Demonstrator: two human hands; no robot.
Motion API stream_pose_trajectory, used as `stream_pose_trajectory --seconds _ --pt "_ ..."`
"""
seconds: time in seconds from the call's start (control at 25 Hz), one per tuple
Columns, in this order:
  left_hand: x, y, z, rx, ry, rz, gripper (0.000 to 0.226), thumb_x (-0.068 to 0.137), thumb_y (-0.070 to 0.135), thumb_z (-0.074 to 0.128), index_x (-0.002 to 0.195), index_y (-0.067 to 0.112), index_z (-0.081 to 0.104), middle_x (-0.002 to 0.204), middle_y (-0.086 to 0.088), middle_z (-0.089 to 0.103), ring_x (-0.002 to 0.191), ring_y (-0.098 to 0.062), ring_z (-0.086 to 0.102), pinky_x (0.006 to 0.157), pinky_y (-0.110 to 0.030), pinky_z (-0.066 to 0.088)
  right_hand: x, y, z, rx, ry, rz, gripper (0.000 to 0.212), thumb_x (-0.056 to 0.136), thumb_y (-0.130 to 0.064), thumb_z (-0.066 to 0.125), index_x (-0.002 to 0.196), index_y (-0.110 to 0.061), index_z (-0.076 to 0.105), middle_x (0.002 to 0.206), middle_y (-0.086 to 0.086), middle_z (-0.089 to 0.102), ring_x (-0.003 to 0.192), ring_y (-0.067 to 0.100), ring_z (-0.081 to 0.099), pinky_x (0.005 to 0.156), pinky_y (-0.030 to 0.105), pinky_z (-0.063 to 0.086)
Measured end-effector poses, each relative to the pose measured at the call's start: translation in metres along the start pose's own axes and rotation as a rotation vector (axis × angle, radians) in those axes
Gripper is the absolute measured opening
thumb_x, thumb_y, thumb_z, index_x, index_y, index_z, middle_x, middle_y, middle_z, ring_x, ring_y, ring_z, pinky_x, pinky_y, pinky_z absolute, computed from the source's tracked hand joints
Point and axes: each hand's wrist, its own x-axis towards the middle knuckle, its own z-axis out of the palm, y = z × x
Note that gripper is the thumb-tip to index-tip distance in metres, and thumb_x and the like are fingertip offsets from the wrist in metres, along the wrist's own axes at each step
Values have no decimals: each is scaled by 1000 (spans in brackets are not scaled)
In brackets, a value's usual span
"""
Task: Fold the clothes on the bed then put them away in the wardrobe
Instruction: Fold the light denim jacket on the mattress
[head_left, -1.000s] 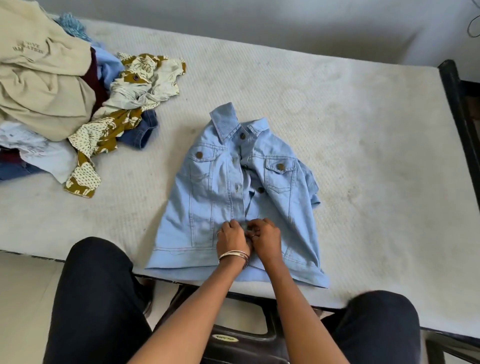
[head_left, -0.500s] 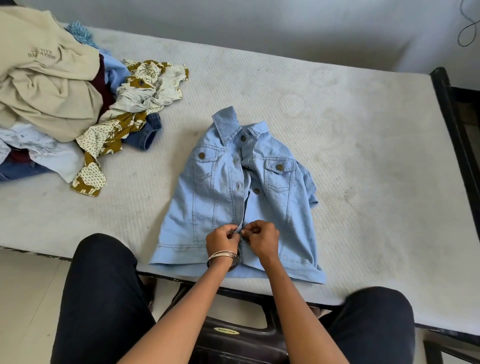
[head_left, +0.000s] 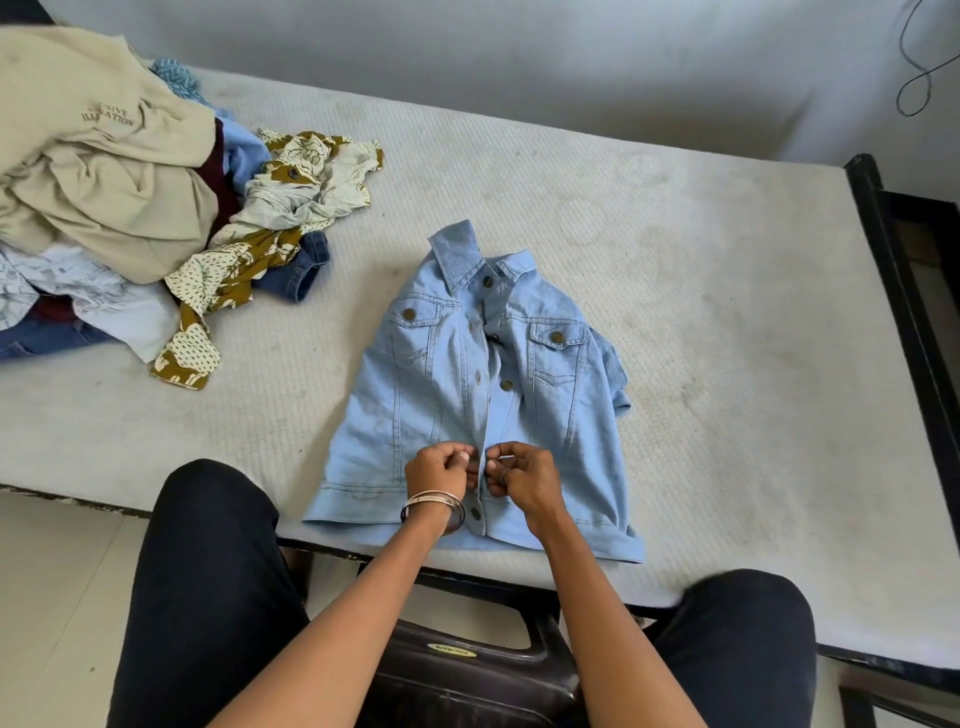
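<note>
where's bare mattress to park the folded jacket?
Free: mattress right of the denim jacket, out to the black bed frame; also the strip behind its collar toward the wall. Crowded: far left, under the clothes pile.

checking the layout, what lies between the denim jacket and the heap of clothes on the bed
In the head view, only bare white mattress lies between the light blue denim jacket and the heap of clothes; they do not touch.

Both forearms reach forward and converge. The left hand (head_left: 440, 470) and right hand (head_left: 522, 475), fingers curled, pinch the jacket (head_left: 415, 395) front edges near its hem.
</note>
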Motion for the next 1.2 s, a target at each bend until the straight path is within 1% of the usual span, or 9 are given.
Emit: stream_pose_trajectory --seconds 0.16,0.28,0.36,0.44,0.68,0.8,0.88,1.04,1.2 --pt "2 -2 -3 -95 -77 -90 15 73 2 80 87 3 76 78 -11 74 61 -16 69 59 -24 58 1 -1 -2 -69 3 7 14 87 13 63 82 0 68 70 15 67 56 23 65 56 28 58" --pt "3 -7 1 48 -53 33 12 70 7 83 80 7 76 75 -8 74 67 -18 70 66 -29 59 2 -3 -3 -91 7 5 6 88 1 68 82 2 71 76 18 72 67 32 72 67 41 62" --pt "1 -5 6 166 9 103 10 71 13 82 72 8 74 68 -7 72 65 -20 68 64 -32 58 7 -2 0 -197 57 -9 1 85 0 71 84 0 71 82 21 72 68 34 73 66 44 62" --pt "1 -4 11 204 24 119 12 72 17 82 70 9 73 68 -5 71 66 -21 68 65 -33 57 12 1 3 -317 138 -46 12 81 1 73 78 -9 68 85 18 71 70 33 72 64 46 61" --pt "9 -1 10 241 -25 145 8 68 12 82 71 11 75 69 -4 73 69 -19 68 69 -29 55 9 10 16 -462 276 -187 15 75 5 57 81 -5 66 71 10 67 73 31 67 67 42 58" --pt "11 2 7 232 -52 181 8 68 11 84 72 11 77 69 -4 73 65 -14 65 66 -22 52 10 11 17 -432 308 -169 15 75 5 62 84 -3 70 70 11 67 70 30 67 67 40 58" --pt "16 3 4 166 -55 81 8 68 5 82 72 10 77 67 -5 72 60 -13 64 63 -20 54 12 10 15 -440 276 -178 12 75 3 67 84 -4 71 70 12 69 70 30 68 67 39 57" --pt "31 15 -5 -260 -245 -392 12 76 -14 67 73 -3 69 58 -12 66 42 -16 57 42 -21 49 16 8 0 -244 20 -113 14 86 8 63 86 -6 65 69 8 61 60 20 60 59 31 55" --pt "34 15 -18 -123 -437 -412 14 81 -13 62 75 -1 66 63 -14 63 38 -13 53 38 -20 44 12 4 -10 -56 -131 14 16 88 15 59 97 2 56 70 13 63 51 17 62 52 27 55"
